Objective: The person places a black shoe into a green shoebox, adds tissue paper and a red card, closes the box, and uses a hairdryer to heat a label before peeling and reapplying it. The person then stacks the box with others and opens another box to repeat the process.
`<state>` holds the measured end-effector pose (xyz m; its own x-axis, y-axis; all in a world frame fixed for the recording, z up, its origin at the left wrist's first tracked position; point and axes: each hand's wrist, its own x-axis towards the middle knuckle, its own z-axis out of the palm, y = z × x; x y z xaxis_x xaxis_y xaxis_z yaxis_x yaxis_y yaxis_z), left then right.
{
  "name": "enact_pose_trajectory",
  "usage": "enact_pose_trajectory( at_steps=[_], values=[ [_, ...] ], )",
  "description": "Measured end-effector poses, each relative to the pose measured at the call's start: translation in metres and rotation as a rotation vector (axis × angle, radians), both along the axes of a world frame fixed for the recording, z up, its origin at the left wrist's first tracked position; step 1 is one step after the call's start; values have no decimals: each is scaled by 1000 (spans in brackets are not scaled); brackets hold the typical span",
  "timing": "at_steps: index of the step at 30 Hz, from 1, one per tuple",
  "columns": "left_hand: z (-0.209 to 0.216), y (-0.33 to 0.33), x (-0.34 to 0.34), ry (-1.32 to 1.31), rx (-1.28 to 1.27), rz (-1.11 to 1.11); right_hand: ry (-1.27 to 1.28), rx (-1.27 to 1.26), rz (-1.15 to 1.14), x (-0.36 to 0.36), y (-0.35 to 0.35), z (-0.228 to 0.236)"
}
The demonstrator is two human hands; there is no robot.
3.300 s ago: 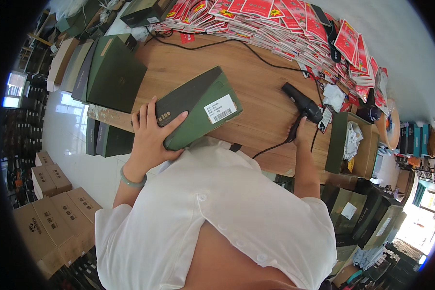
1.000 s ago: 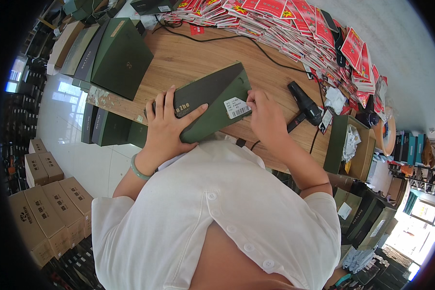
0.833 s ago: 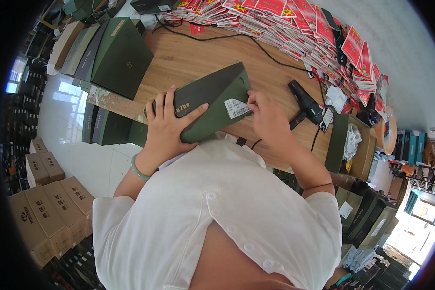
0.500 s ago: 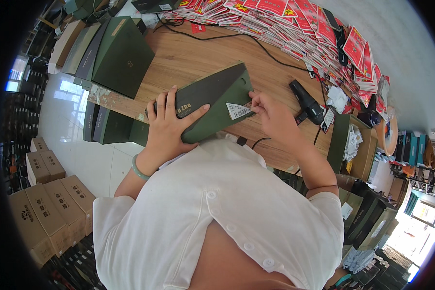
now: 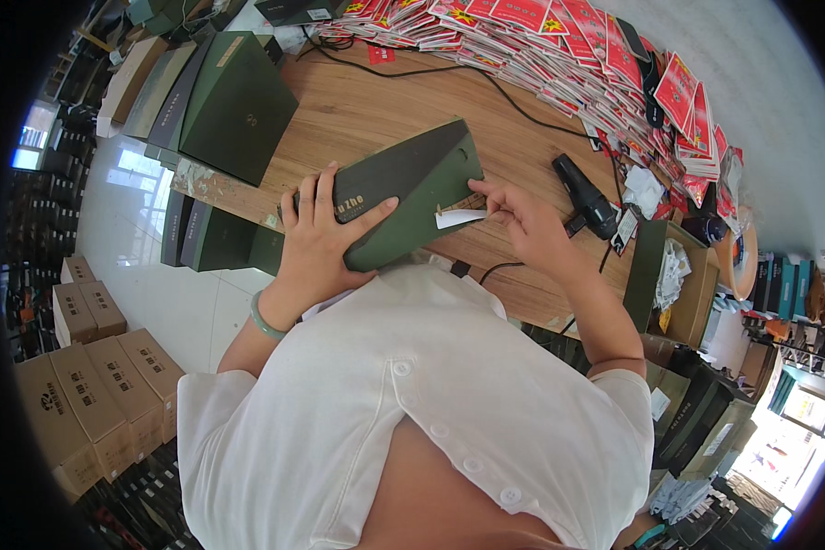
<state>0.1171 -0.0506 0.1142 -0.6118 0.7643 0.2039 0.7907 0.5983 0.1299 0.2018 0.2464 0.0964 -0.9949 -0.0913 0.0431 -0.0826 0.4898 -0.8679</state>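
A dark green shoebox (image 5: pixel 411 171) rests tilted at the near edge of the wooden table, against my shirt. My left hand (image 5: pixel 316 225) grips its left end, fingers spread over the top and thumb along the side. At the box's right end, my right hand (image 5: pixel 513 213) pinches a white barcode sticker (image 5: pixel 458 218). The sticker is mostly lifted from the green surface and shows its pale back. A small torn brownish patch shows on the box beside it.
A black hair dryer (image 5: pixel 585 196) lies right of the box, its cord crossing the table (image 5: pixel 376 101). Red printed cards (image 5: pixel 559 55) pile along the far edge. Green shoeboxes (image 5: pixel 234 110) stand at left, and an open box (image 5: pixel 683 284) with crumpled paper at right.
My right hand has drawn the barcode sticker farther off the box, so its printed face has turned out of sight. My left hand keeps its hold.
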Motion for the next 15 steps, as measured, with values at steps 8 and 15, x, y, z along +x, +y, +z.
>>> enact_pose_trajectory(
  at_steps=[8,15],
  values=[
    [-1,-1,-1,-7,-3,-4,105,-3,-31,7,-8,-4],
    [-3,0,-3,3,-5,1,119,192,-149,3,-18,1]
  ],
)
